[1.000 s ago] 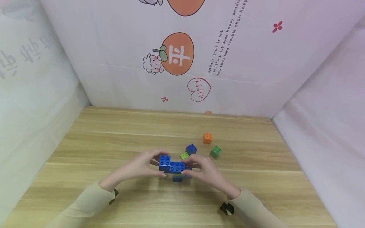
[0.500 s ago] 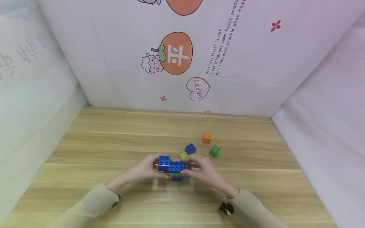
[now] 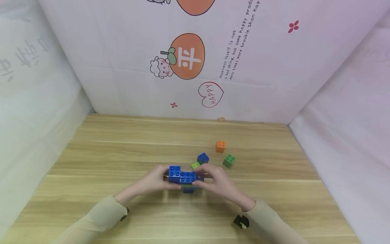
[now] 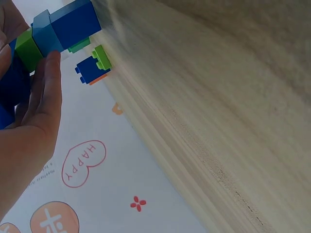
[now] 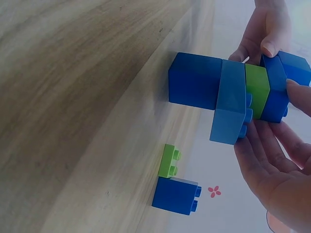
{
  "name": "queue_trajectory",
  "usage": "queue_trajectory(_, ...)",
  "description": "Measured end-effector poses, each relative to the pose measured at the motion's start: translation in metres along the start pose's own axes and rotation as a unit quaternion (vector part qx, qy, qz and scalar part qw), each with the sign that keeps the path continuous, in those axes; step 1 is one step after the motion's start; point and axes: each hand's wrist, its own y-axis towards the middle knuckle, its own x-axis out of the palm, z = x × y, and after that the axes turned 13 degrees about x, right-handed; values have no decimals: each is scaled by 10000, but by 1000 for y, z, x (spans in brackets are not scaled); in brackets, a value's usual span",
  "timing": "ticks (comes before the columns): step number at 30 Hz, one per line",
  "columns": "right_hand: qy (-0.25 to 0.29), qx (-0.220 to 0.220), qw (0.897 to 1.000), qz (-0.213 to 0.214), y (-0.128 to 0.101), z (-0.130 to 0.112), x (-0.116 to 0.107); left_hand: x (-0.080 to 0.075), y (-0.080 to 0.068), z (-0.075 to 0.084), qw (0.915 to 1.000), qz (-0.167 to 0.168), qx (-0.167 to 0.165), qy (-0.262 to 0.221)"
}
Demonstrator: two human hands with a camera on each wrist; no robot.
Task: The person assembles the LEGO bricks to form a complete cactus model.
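Note:
A stack of bricks (image 3: 184, 178), mostly blue with one green layer (image 5: 256, 90), stands on its blue base (image 5: 194, 80) on the wooden table (image 3: 122, 152). My left hand (image 3: 166, 178) grips its left end, where one blue brick (image 3: 174, 171) rises above the others. From the other side my right hand (image 3: 204, 176) holds the right end, with fingers (image 5: 272, 160) curled along the upper layers. The left wrist view shows the stack (image 4: 63, 29) past my left fingers (image 4: 46, 97).
Just behind the hands lie a loose blue brick (image 3: 202, 158) and a flat light green brick (image 3: 195, 165). Farther right sit a green brick (image 3: 229, 161) and an orange brick (image 3: 220, 146). White printed cloth walls (image 3: 274, 84) enclose the table on three sides.
My left fingers have come down from an arch above the stack's left end onto it. The stack and my right hand have hardly moved.

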Motion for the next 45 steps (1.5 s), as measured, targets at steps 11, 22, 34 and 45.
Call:
queue_trajectory(11,227,-128,9992,295,2,4,-5,0,-1,0,9998,52,-39,169)
queue_trajectory(22,123,200,9982,553,4,16,-13,-3,-2,1,10000,59,-11,63)
queue_trajectory(34,-438,671,9963,324,16,33,-5,-4,-4,2,9996,51,-45,284)
queue_trajectory(45,-661,1232,9897,320,22,34,0,-4,-5,-1,9999,76,-142,30)
